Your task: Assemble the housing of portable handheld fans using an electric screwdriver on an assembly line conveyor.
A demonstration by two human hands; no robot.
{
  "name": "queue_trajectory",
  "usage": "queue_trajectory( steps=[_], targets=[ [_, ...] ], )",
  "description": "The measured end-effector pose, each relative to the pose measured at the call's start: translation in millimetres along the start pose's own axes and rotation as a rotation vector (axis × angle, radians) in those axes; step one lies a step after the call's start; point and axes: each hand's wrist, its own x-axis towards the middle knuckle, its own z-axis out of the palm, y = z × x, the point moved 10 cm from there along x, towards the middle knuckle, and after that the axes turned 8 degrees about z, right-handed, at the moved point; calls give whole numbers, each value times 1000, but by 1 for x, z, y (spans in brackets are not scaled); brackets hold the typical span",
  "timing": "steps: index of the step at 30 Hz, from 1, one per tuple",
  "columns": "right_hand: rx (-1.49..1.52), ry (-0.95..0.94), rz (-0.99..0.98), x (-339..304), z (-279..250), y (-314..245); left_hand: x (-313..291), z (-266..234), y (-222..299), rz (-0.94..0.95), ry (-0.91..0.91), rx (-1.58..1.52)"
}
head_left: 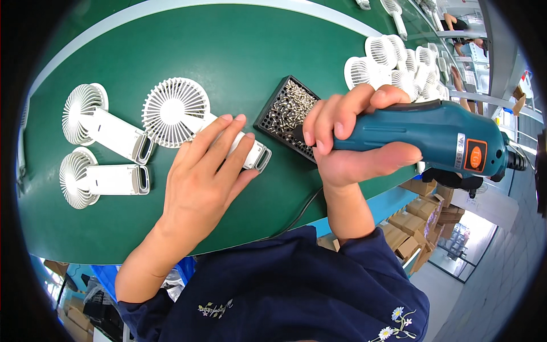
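White round-slatted fan under flat left hand; right hand grips teal screwdriver, partly hiding black screw tray; two more fans at nine o'clock.

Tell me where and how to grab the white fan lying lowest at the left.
I'd grip the fan across the middle of its handle, coming from the person's side. The handle is straight and blocky, with nothing against that side, while another fan has its handle end close on the far side. The slatted round head seems a poorer hold.
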Motion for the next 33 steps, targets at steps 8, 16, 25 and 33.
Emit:
queue_trajectory(
  steps=[8,16,25,33],
  targets=[
    [62,-126,-97,-5,14,-10,-4,-1,-5,-19,94,-83],
    [171,-302,-34,-20,45,-42,-2,-2,-3,4,103,-104],
    [242,-339,-111,-34,53,-25,-5,-3,-4,-4,103,-105],
    [212,-360,-51,-37,62,-22,-5,-3,-4,7,93,-95]
  ],
)
